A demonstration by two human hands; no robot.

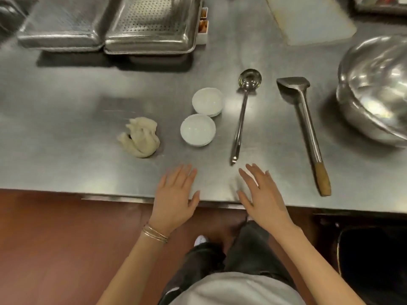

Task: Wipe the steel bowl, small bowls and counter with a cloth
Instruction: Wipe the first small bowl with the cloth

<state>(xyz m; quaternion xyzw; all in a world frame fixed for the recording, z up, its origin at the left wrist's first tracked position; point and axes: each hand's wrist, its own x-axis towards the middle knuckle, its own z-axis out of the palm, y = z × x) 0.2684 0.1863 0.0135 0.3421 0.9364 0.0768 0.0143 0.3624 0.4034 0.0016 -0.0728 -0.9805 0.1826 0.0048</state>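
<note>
A crumpled beige cloth (141, 137) lies on the steel counter (66, 150). Right of it stand two small white bowls, one nearer (197, 129) and one farther (207, 101), almost touching. A large steel bowl (374, 89) sits upside down at the right edge. My left hand (176, 197) and my right hand (262, 194) hover flat over the counter's front edge, fingers spread, holding nothing. Both are nearer to me than the bowls and the cloth.
A steel ladle (241, 115) and a wok spatula (306, 128) with a wooden handle end lie between the small bowls and the steel bowl. Perforated steel trays (149, 25) sit at the back left, a white cutting board (310, 18) at the back right. A black bin (374, 260) stands on the floor at right.
</note>
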